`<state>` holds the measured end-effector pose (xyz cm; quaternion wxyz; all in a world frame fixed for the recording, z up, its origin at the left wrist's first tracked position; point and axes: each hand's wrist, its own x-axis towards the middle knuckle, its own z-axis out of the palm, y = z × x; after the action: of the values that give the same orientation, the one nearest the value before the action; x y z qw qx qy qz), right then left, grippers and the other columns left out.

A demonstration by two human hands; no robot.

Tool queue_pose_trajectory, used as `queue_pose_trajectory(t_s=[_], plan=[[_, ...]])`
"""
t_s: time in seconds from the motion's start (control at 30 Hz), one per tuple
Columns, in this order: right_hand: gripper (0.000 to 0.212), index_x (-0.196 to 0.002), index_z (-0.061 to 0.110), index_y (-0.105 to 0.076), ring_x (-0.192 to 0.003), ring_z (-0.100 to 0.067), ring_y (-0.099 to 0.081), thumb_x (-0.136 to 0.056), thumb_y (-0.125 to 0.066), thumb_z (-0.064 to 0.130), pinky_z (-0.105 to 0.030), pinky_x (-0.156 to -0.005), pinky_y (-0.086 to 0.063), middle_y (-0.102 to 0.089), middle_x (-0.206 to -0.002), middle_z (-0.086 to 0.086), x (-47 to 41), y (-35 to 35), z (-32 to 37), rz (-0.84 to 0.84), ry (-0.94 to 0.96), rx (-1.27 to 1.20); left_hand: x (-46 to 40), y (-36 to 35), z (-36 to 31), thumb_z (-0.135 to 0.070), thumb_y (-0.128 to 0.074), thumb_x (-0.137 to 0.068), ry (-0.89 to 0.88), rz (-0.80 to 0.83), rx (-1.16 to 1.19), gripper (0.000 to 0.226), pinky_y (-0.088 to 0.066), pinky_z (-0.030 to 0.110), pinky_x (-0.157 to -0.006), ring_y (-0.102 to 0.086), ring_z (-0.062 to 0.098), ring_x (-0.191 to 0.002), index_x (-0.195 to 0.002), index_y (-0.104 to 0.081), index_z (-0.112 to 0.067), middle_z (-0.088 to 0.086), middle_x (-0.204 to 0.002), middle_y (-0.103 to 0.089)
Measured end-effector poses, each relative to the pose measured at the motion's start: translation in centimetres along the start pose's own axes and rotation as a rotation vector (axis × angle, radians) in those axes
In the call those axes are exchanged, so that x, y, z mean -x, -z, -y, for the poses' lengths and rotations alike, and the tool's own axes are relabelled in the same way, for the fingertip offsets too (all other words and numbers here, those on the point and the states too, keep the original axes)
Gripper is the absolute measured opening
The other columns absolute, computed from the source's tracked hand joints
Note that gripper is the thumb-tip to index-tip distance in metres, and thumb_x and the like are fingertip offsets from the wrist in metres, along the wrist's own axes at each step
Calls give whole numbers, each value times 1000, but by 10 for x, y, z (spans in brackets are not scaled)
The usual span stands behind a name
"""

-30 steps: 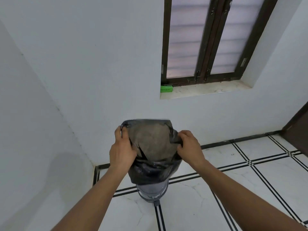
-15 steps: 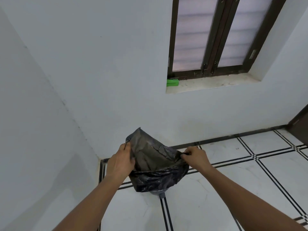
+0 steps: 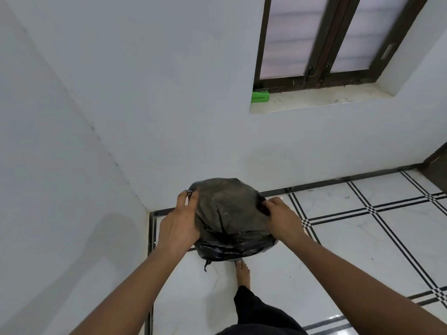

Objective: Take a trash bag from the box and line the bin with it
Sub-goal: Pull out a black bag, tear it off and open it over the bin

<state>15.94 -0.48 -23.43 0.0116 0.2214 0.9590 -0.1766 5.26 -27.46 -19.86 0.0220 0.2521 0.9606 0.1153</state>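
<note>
Corner floor [image 3: 362, 238]: both hands [image 3: 179, 226] grip bag [image 3: 229, 213] edges

The trash bag [image 3: 229, 213] sits between both hands, box [image 3: 260, 96] on the windowsill [image 3: 321, 101] behind.

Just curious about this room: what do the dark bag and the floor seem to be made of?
The trash bag looks like thin black plastic film: it crinkles, shines along its folds and lets light through. The floor seems to be glossy white marble-look tile with black inlay lines; whether stone or ceramic is unclear.
</note>
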Motion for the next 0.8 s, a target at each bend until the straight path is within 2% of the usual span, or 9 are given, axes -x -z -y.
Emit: queue_pose_trajectory(t_s=[0.1, 0.17, 0.27, 0.4, 0.47, 0.53, 0.57, 0.67, 0.8], plan=[[15, -92, 18, -66, -91, -31, -63, -83, -53, 20, -33, -65, -47, -55, -84, 0, -12, -7, 6, -72, -35, -4, -1, -8, 8, -10, -73, -77, 20, 18, -5, 102, -47, 32, -49, -53, 23, -62, -161, -17, -24, 4, -163, -24], [7, -84, 18, -63, -86, -29, -64, -83, -56, 19, -31, -61, -41, -58, -74, 0, -20, -11, 9, -97, -56, -60, -4, -12, 14, -5, -74, -74, 44, 32, 14, 109, -49, 34, -48, -56, 23, -63, -162, -13, -21, 5, -163, -23], [10, -98, 19, -62, -87, -28, -58, -91, -55, 17, -32, -61, -40, -64, -73, -6, -29, -14, 12, -183, -113, -92, -8, -15, 23, -7, -77, -72, 81, 57, 23, 111, -45, 32, -47, -58, 22, -63, -162, -13, -15, 7, -165, -19], [19, -89, 20, -55, -75, -25, -57, -91, -45, 4, -31, -58, -37, -60, -78, -4, -40, -15, 13, -211, -83, -143, -16, -22, 31, -9, -79, -71, 87, 74, 38, 116, -50, 34, -47, -60, 22, -64, -162, -8, -17, 5, -165, -17], [26, -84, 19, -57, -75, -22, -57, -86, -43, -3, -30, -60, -40, -62, -85, -2, -46, -13, 16, -166, -110, -271, -26, -24, 33, -15, -78, -74, 101, 118, 100, 117, -54, 35, -58, -66, 25, -81, -163, -2, -21, 3, -163, -18], [33, -83, 17, -63, -74, -18, -57, -82, -41, -8, -27, -59, -42, -65, -86, -1, -58, -5, 25, -75, -234, -479, -41, -19, 34, -20, -77, -76, 193, 214, 218, 117, -57, 38, -79, -64, 29, -108, -164, -1, -22, 2, -160, -23], [36, -81, 16, -65, -73, -16, -56, -80, -40, -9, -23, -57, -41, -67, -83, 0, -66, 1, 32, -45, -284, -565, -49, -15, 35, -20, -76, -75, 227, 215, 256, 114, -57, 41, -86, -64, 31, -112, -163, -5, -22, 3, -159, -26], [39, -71, 17, -67, -65, -18, -52, -72, -38, -10, -21, -51, -37, -64, -68, 2, -90, 23, 51, -46, -250, -676, -64, 0, 31, -19, -71, -77, 230, 63, 263, 102, -59, 45, -78, -68, 34, -95, -160, -13, -21, -1, -162, -21], [21, -76, 13, -76, -70, -10, -59, -82, -56, 9, -24, -62, -45, -70, -75, 4, -102, 29, 66, 49, -194, -656, -74, 6, 29, -22, -73, -78, 180, -10, 239, 108, -59, 46, -74, -67, 33, -90, -163, -6, -22, -4, -165, -13]])
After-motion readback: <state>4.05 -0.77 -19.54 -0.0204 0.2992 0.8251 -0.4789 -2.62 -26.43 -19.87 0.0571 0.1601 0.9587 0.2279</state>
